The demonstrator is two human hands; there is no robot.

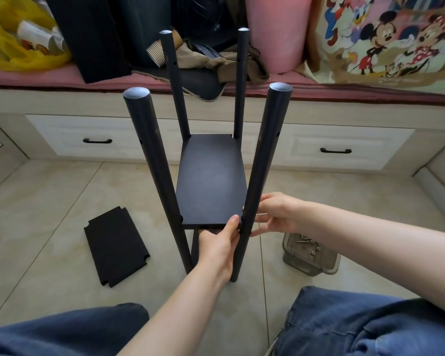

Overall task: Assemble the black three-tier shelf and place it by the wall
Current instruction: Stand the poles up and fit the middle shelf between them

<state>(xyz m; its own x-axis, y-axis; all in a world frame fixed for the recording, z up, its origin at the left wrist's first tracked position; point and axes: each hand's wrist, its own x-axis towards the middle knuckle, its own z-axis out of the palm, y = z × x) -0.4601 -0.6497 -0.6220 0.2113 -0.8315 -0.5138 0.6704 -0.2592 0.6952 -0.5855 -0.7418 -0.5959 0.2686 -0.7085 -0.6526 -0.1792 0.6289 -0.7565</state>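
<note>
The black shelf frame stands upright on the tiled floor, with several black round posts rising around a black shelf board [211, 178]. The near right post [265, 155] meets the board's front right corner between my hands. My left hand [220, 246] reaches up from below, its fingers touching that corner and the post. My right hand [272, 214] curls its fingers round the post from the right at the same joint. Whatever sits between my fingertips is hidden. A loose black board [116, 246] with notched corners lies flat on the floor to the left.
A clear plastic box [310, 255] holding screws sits on the floor to the right of the frame. Behind stands a low white drawer unit [93, 140] with a pink cushion top, carrying bags, a paper cup and clothing. My knees in jeans fill the bottom edge.
</note>
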